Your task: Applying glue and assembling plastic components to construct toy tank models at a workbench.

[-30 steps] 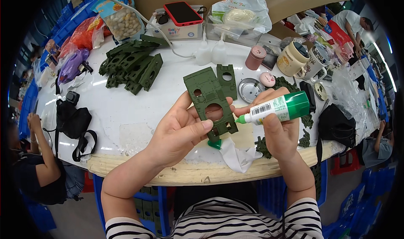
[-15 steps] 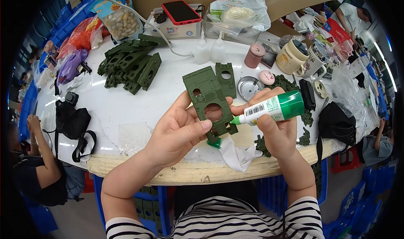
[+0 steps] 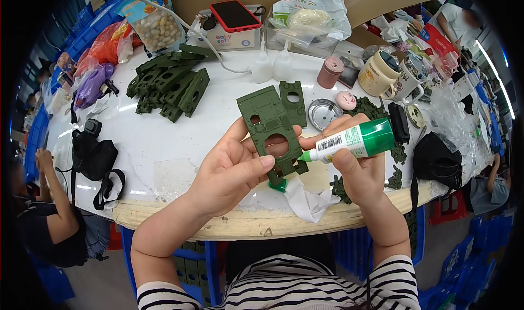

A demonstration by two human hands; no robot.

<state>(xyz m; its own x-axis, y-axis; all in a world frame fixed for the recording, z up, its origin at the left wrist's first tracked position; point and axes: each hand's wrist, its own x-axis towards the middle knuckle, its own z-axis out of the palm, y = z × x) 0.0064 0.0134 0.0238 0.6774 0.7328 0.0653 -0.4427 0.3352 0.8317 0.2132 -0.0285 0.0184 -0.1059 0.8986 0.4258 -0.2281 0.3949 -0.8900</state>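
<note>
My left hand (image 3: 221,171) grips a dark green plastic model tank hull (image 3: 264,109), thumb on its lower face and fingers behind. The hull is tilted and has a large round hole and a small one. In my right hand (image 3: 361,176) lies a white and green glue bottle (image 3: 349,141), held sideways. Its green nozzle tip is at the hull's lower right edge; whether glue comes out cannot be made out. Behind the hull, a smaller green plate with a hole (image 3: 295,107) lies on the table. A green cap (image 3: 278,186) and a white cloth (image 3: 308,201) lie below my hands.
Stacked green hulls (image 3: 169,83) lie at the far left of the table (image 3: 164,146). Small green parts (image 3: 371,109), a round metal lid (image 3: 324,114), a pink tin (image 3: 331,72) and mugs (image 3: 377,74) stand to the right. Black bags (image 3: 94,154) flank the work area. Other people sit at both sides.
</note>
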